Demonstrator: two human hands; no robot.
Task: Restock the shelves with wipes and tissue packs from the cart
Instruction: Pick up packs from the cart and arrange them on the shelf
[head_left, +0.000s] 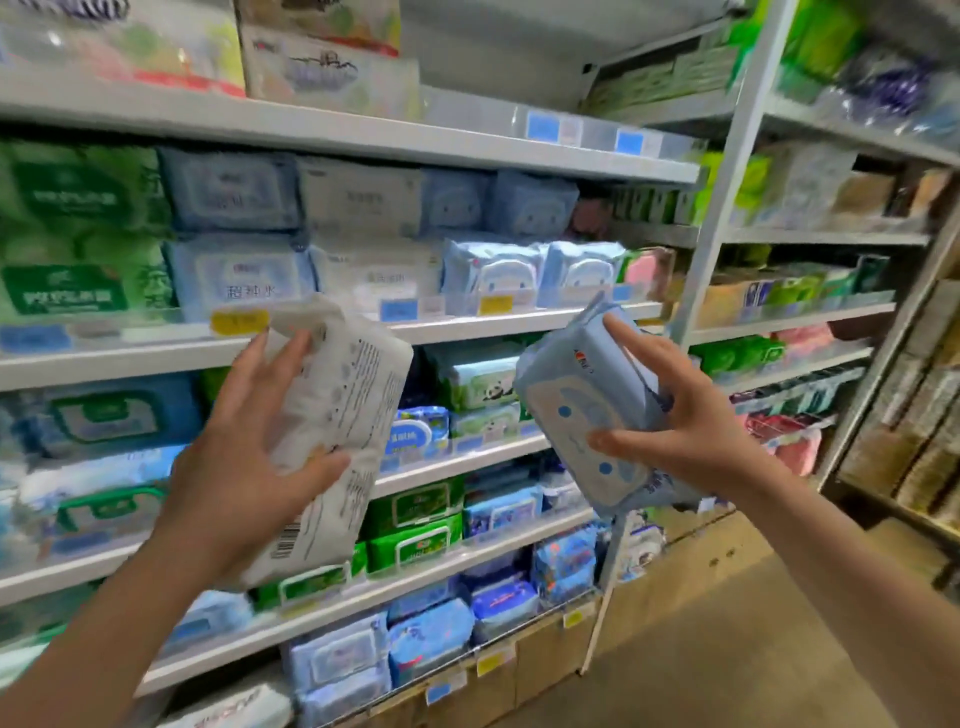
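Left hand (244, 457) grips a white pack (353, 395), back outward: barcode (287, 540) and fine print, unreadable. Right hand (691, 415) grips a blue pack (582, 410) bearing a cartoon face; its red logo (581, 357) is illegible.

L hand (244, 447) holds white pack (337, 415), R hand (680, 415) blue pack (587, 410), shelves (467, 156)

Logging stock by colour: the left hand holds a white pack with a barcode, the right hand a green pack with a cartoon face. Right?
Not green: the head view shows the right hand holding a light blue soft plastic pack with a cartoon face. The left hand does hold a white soft pack with a barcode.
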